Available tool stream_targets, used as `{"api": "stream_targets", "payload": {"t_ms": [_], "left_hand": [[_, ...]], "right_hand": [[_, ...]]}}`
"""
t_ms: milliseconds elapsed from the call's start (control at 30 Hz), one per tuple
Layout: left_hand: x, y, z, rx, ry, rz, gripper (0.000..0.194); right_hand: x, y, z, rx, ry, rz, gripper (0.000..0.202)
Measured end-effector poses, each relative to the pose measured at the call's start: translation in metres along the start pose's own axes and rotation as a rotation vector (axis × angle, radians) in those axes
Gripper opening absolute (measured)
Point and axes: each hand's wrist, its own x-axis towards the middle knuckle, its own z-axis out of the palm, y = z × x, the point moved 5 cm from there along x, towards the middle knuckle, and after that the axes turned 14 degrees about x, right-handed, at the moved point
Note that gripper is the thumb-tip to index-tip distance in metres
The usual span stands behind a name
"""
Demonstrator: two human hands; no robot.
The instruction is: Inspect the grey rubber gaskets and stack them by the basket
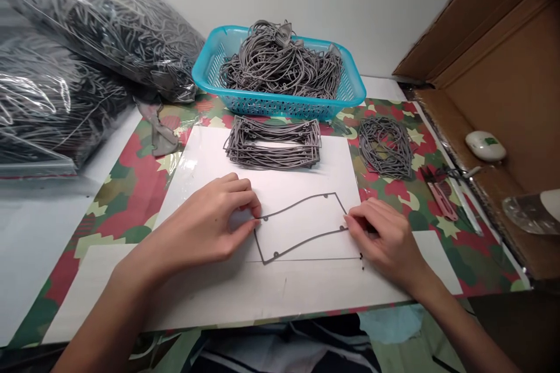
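A thin grey rectangular rubber gasket (301, 239) with small tabs is spread over white paper (210, 297) in front of me. My left hand (219, 215) pinches its upper left corner between thumb and forefinger. At the lower right corner, my right hand (380, 239) pinches the frame in the same way. The gasket's long sides bow slightly. Just beyond it lies a neat pile of similar grey gaskets (273, 157). To the right of the pile is a tangled heap of gaskets (385, 148).
A blue basket (280, 106) full of tangled gaskets stands at the back. Clear plastic bags (109, 29) of grey parts fill the left. Pink-handled cutters (440, 195) lie at right, beside a cardboard box (503, 64) holding a white computer mouse (485, 145).
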Motion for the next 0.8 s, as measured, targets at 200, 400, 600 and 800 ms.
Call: {"api": "stream_targets", "payload": {"t_ms": [200,400,600,800], "left_hand": [[0.001,0.0,0.001,-0.006,0.009,0.01,0.017],[0.002,-0.002,0.003,0.015,0.0,0.045,0.018],[-0.002,0.0,0.007,0.057,0.082,0.002,0.023],[-0.01,0.001,-0.001,-0.084,0.215,-0.102,0.024]], "right_hand": [[0.007,0.015,0.002,0.012,0.073,0.205,0.018],[0.015,0.022,0.008,0.016,0.03,0.288,0.02],[0.019,0.017,0.006,0.084,0.037,0.287,0.013],[0.034,0.005,0.004,0.558,0.141,0.289,0.014]]}}
